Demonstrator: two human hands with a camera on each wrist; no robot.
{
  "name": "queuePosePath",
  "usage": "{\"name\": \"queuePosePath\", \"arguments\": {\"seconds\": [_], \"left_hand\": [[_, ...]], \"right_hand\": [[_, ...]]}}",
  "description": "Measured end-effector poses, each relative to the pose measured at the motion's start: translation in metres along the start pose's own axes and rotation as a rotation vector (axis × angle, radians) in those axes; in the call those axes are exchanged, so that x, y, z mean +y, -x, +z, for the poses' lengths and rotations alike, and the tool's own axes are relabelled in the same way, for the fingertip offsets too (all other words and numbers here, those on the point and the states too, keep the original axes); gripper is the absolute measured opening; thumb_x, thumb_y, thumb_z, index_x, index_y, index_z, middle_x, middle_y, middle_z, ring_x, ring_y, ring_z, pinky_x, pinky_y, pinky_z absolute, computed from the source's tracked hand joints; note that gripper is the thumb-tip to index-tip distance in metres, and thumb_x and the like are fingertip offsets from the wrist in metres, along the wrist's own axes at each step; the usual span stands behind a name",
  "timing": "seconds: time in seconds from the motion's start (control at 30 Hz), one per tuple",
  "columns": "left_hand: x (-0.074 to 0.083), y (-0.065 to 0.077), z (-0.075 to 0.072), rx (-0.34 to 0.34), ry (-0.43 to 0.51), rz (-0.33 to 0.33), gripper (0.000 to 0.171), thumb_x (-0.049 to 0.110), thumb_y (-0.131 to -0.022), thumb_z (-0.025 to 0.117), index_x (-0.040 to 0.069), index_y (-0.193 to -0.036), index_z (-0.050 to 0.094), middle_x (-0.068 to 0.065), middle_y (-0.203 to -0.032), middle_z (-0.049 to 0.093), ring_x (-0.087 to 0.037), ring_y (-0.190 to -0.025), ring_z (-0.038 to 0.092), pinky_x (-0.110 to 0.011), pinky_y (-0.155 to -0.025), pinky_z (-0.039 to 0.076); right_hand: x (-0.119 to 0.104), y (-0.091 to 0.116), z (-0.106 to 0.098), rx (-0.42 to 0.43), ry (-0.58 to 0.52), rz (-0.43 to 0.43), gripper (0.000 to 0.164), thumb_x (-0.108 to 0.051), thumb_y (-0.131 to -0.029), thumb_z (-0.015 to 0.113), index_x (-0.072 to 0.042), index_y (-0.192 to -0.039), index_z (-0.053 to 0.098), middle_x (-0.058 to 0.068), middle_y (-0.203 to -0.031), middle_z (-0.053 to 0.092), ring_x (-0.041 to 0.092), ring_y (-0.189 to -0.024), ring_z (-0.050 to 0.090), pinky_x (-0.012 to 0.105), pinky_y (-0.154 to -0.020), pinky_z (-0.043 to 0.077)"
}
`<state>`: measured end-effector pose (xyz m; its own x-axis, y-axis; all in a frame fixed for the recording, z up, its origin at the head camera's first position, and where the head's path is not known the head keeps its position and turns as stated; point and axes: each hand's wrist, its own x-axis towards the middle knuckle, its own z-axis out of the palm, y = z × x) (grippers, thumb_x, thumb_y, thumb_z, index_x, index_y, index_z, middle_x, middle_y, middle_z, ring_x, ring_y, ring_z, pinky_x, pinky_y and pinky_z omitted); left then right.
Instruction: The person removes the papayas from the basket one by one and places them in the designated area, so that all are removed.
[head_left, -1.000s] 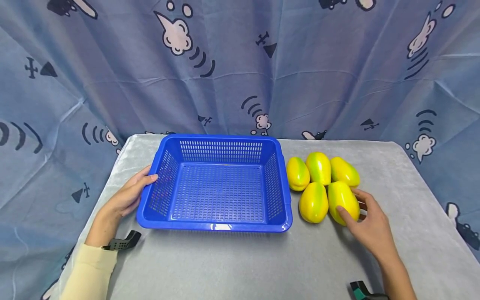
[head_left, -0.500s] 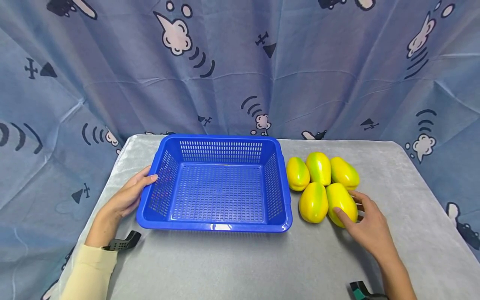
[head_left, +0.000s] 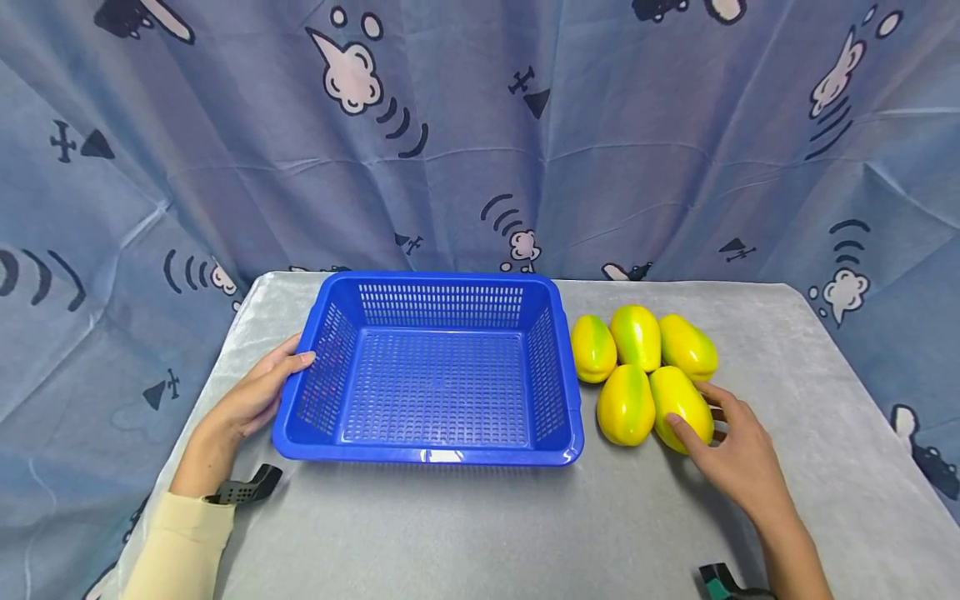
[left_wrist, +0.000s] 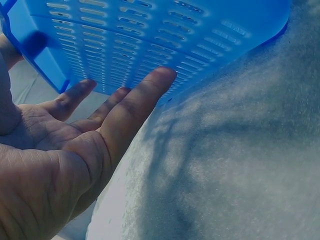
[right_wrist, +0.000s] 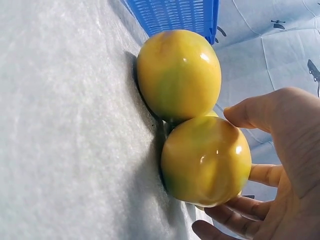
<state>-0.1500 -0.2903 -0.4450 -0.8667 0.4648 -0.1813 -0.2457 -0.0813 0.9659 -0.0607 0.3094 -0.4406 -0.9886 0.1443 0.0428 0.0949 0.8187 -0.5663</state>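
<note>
A blue plastic basket (head_left: pixel 438 387) with slotted walls stands on the grey table, nothing inside it. My left hand (head_left: pixel 262 387) holds its left rim, thumb over the top edge; in the left wrist view the fingers (left_wrist: pixel 132 107) press along the slotted outer wall. To the right of the basket, several glossy yellow-green papayas lie close together. My right hand (head_left: pixel 738 450) reaches round the front right papaya (head_left: pixel 681 407), thumb on its near side and fingers round the far right side. In the right wrist view that papaya (right_wrist: pixel 206 160) sits against its neighbour (right_wrist: pixel 179 75).
Three papayas form the back row: left (head_left: pixel 594 350), middle (head_left: pixel 637 337) and right (head_left: pixel 687 347). The left one lies right beside the basket's wall. A grey cloth (head_left: pixel 450 533) covers the table, and a patterned blue curtain (head_left: pixel 465 125) hangs behind its back edge.
My right hand and the front right papaya have shifted slightly left and toward me, the papaya now nearer its front neighbour. My left hand and the basket have stayed put.
</note>
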Motion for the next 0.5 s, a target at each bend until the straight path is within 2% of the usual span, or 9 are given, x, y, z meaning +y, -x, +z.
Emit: {"name": "queuePosePath", "arguments": {"seconds": [0.27, 0.33, 0.37, 0.43, 0.5], "left_hand": [[0.002, 0.0, 0.001, 0.008, -0.011, -0.006, 0.061, 0.02, -0.114, 0.042, 0.004, -0.165, 0.013, 0.002, -0.124, 0.072, -0.014, -0.106, 0.074, -0.035, -0.086, 0.065], [0.002, 0.0, 0.002, 0.007, -0.012, -0.004, 0.061, 0.02, -0.114, 0.042, 0.004, -0.165, 0.013, 0.002, -0.124, 0.072, -0.014, -0.106, 0.074, -0.034, -0.086, 0.065], [0.002, -0.001, 0.002, 0.007, -0.012, -0.002, 0.061, 0.02, -0.114, 0.042, 0.004, -0.165, 0.013, 0.002, -0.124, 0.072, -0.014, -0.106, 0.075, -0.034, -0.086, 0.065], [0.001, -0.001, 0.001, 0.004, -0.01, 0.002, 0.059, 0.02, -0.114, 0.041, 0.005, -0.164, 0.015, 0.002, -0.123, 0.072, -0.015, -0.106, 0.075, -0.034, -0.086, 0.065], [0.001, 0.0, 0.001, 0.0, -0.008, 0.007, 0.057, 0.019, -0.114, 0.041, 0.006, -0.163, 0.017, 0.001, -0.123, 0.072, -0.015, -0.106, 0.075, -0.035, -0.086, 0.065]], "right_hand": [[0.001, 0.0, -0.004, 0.026, -0.005, 0.01, 0.072, -0.039, -0.101, 0.071, 0.006, -0.151, 0.048, 0.036, -0.144, 0.051, 0.053, -0.124, 0.057, 0.063, -0.093, 0.056], [0.0, -0.001, -0.008, 0.041, -0.023, 0.01, 0.069, -0.038, -0.101, 0.071, 0.005, -0.15, 0.049, 0.035, -0.144, 0.052, 0.052, -0.124, 0.057, 0.041, -0.09, 0.063], [0.0, -0.001, -0.01, 0.048, -0.036, 0.012, 0.067, -0.037, -0.101, 0.071, 0.004, -0.15, 0.05, 0.034, -0.145, 0.052, 0.051, -0.125, 0.056, 0.028, -0.087, 0.062], [-0.002, -0.002, -0.013, 0.057, -0.069, 0.02, 0.064, -0.037, -0.103, 0.069, 0.002, -0.15, 0.051, 0.032, -0.147, 0.052, 0.05, -0.127, 0.055, 0.006, -0.081, 0.051], [-0.002, -0.003, -0.015, 0.064, -0.09, 0.03, 0.062, -0.038, -0.104, 0.066, 0.0, -0.151, 0.052, 0.031, -0.149, 0.052, 0.048, -0.13, 0.054, -0.005, -0.075, 0.034]]}}
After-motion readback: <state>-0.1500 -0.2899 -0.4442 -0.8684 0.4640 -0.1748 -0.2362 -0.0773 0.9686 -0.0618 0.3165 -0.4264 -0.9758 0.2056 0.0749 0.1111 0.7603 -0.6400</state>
